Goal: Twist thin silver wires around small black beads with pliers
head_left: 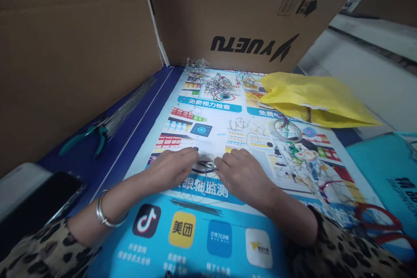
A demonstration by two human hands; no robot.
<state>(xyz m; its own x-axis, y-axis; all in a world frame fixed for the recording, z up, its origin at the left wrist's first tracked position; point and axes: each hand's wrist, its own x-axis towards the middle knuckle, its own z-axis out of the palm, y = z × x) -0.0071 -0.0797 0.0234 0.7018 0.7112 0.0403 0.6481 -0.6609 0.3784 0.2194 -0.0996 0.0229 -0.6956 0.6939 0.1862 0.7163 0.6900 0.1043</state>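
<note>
Tall cardboard panels point(81, 52) wall off the back and left side of the worktop point(130, 134), one of them with YUETU printed upside down. Over the blue surface lies a big printed sheet point(211, 134), a turquoise band with app logos running along its near end. On its far right sits a crumpled yellow bag point(316, 93), and nearer, by the right edge, a turquoise packet point(374, 160). From where I stand, the person's two hands are close together over the middle of the sheet, apart from each other; the left hand point(172, 167) and the right hand point(243, 176) both have their fingers closed on a small bunch of thin wires point(206, 166) that spans the gap between them, though it is too blurred to count the strands. A black phone point(45, 204) lies at the near left. Scissors with red handles point(379, 217) lie at the near right, beside the right sleeve. On the left, teal-handled pliers point(102, 137) touch a sheaf of straight wires point(130, 106). A clear ring point(287, 130) lies among coloured strands right of centre, wire tangles point(220, 84) sit at the far end, and thin dark strips point(197, 207) lie just below the hands.
</note>
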